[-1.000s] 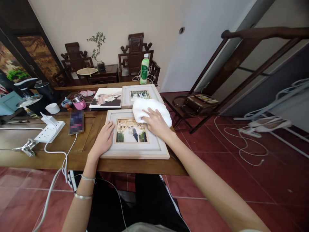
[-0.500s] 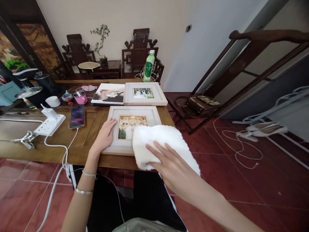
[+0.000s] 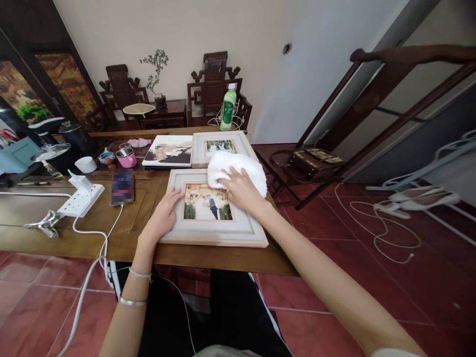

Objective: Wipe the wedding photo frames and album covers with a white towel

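Note:
A pale wooden picture frame lies flat near the table's front edge, with a couple's photo in its middle. My left hand holds its left side, fingers together over the rim. Bunched over the frame's upper right corner is a white fluffy towel. My right hand presses down on that towel and holds it, part of its fingers sunk in the pile. The towel also overlaps the lower edge of a second picture frame, which lies just behind.
Left of the rear frame lies a photo album. A green bottle stands behind. On the left are a pink cup, a phone, and a white power strip with cables. A wooden chair holds a bag.
My right hand has moved the towel up and away from me, from the front frame's lower right to its upper right corner, uncovering the photo. My left hand stays on the frame's left side.

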{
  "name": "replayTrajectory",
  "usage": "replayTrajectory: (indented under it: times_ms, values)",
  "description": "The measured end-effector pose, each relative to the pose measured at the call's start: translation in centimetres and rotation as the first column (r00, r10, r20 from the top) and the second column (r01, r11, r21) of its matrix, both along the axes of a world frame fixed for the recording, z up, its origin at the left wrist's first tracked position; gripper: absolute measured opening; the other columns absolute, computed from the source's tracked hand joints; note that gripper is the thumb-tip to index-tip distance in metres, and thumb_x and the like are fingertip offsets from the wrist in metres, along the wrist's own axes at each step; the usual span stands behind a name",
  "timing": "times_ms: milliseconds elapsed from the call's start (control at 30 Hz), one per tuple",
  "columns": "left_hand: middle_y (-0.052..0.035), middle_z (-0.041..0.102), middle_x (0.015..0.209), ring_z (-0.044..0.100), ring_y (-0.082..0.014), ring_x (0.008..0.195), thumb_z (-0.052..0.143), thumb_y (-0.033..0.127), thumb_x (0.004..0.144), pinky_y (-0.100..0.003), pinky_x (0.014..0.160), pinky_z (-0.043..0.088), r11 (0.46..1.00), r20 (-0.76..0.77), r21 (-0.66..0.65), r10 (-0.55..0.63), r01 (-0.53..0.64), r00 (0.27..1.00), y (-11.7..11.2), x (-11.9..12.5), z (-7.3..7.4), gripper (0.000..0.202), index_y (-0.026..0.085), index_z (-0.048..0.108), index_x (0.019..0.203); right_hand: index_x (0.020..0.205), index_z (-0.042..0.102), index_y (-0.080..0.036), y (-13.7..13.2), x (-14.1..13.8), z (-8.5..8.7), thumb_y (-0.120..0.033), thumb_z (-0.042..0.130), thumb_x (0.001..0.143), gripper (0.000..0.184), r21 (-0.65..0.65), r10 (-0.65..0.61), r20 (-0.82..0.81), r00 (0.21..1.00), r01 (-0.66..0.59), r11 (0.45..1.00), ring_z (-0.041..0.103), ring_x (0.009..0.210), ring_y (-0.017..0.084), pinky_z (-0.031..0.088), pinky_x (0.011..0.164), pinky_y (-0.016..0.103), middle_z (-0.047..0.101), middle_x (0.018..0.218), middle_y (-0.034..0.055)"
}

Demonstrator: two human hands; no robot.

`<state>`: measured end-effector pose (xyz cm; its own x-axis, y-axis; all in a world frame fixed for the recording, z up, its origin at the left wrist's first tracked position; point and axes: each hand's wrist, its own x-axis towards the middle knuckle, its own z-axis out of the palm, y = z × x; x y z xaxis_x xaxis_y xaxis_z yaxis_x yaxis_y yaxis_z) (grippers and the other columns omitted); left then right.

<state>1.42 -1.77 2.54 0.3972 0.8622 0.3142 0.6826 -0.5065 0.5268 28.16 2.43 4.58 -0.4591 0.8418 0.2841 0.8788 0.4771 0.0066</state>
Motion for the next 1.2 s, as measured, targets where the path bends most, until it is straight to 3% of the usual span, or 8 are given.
replayTrajectory:
  times_ms: [167,300,400,533,700,900,1033,1200]
  values:
    - [-0.0105,0.051,0.139,0.033,-0.0216,0.139,0.033,0.005,0.083,-0.044,0.117,0.025,0.998,0.049,0.012,0.067,-0.067,0.997,-0.1,0.4,-0.1,0.051,0.014,0.052,0.130,0.118,0.063,-0.013,-5.5,0.0,0.3,0.005,0.044,0.070,0.055,-0.072,0.101,0.086,0.991,-0.095,0.993,0.038,0.131,0.038,0.029,0.104,0.062,0.051,0.137,0.0191]
    - [-0.0136,0.049,0.140,0.035,-0.0224,0.138,0.033,0.009,0.086,-0.044,0.116,0.026,0.995,0.065,-0.013,0.103,-0.102,0.993,-0.2,0.5,0.0,0.048,0.011,0.051,0.130,0.113,0.065,-0.020,-12.7,0.6,1.6,0.006,0.045,0.065,0.058,-0.127,0.237,-0.014,0.971,-0.237,0.963,0.041,0.131,0.034,0.036,0.104,0.058,0.054,0.135,0.0139]
    - [-0.0128,0.048,0.142,0.035,-0.0220,0.138,0.033,0.012,0.088,-0.043,0.116,0.025,0.995,0.060,-0.022,0.094,-0.093,0.994,-0.3,0.4,0.2,0.047,0.013,0.051,0.131,0.110,0.065,-0.024,-15.7,0.8,2.4,0.006,0.045,0.062,0.060,-0.133,0.310,-0.060,0.949,-0.316,0.940,0.042,0.130,0.033,0.040,0.102,0.057,0.053,0.137,0.0110]
    - [-0.0113,0.052,0.138,0.034,-0.0219,0.138,0.033,0.014,0.090,-0.044,0.116,0.025,0.998,0.043,-0.017,0.053,-0.053,0.998,-0.3,0.3,0.3,0.044,0.014,0.053,0.129,0.111,0.064,-0.021,-14.1,0.3,1.6,0.006,0.045,0.063,0.059,-0.108,0.277,-0.046,0.960,-0.281,0.954,0.041,0.132,0.033,0.036,0.105,0.058,0.051,0.139,0.0121]
    - [-0.0097,0.054,0.136,0.034,-0.0221,0.138,0.030,0.014,0.092,-0.046,0.115,0.026,0.999,0.028,0.011,0.039,-0.039,0.999,-0.4,0.3,0.3,0.044,0.016,0.054,0.128,0.120,0.061,-0.014,-6.6,0.1,0.1,0.001,0.047,0.070,0.055,-0.024,0.101,-0.079,0.992,-0.103,0.994,0.036,0.135,0.033,0.026,0.110,0.056,0.049,0.140,0.0165]
    - [-0.0099,0.054,0.136,0.032,-0.0226,0.139,0.032,0.013,0.092,-0.048,0.115,0.027,1.000,0.027,0.019,0.020,-0.021,0.999,-0.4,0.2,0.2,0.042,0.017,0.055,0.127,0.128,0.056,-0.013,0.6,0.0,0.1,-0.005,0.047,0.078,0.051,0.003,-0.042,-0.001,0.999,0.042,0.999,0.029,0.137,0.035,0.022,0.109,0.057,0.043,0.145,0.0163]
    - [-0.0085,0.054,0.136,0.033,-0.0211,0.139,0.032,0.012,0.092,-0.047,0.115,0.027,0.999,0.070,0.023,0.035,-0.037,0.997,-0.5,0.3,0.0,0.042,0.018,0.055,0.127,0.123,0.060,-0.012,-0.9,-0.6,0.2,-0.004,0.044,0.080,0.046,-0.031,-0.001,0.088,0.996,0.004,1.000,0.031,0.135,0.036,0.021,0.107,0.059,0.044,0.144,0.0175]
    - [-0.0084,0.055,0.135,0.035,-0.0202,0.138,0.032,0.011,0.091,-0.045,0.116,0.027,0.999,0.087,0.022,0.047,-0.049,0.995,-0.7,0.4,-0.2,0.043,0.017,0.055,0.126,0.118,0.064,-0.014,-9.1,-1.0,1.3,-0.001,0.045,0.075,0.049,-0.141,0.078,0.127,0.989,-0.059,0.988,0.035,0.132,0.039,0.026,0.106,0.060,0.048,0.140,0.0172]
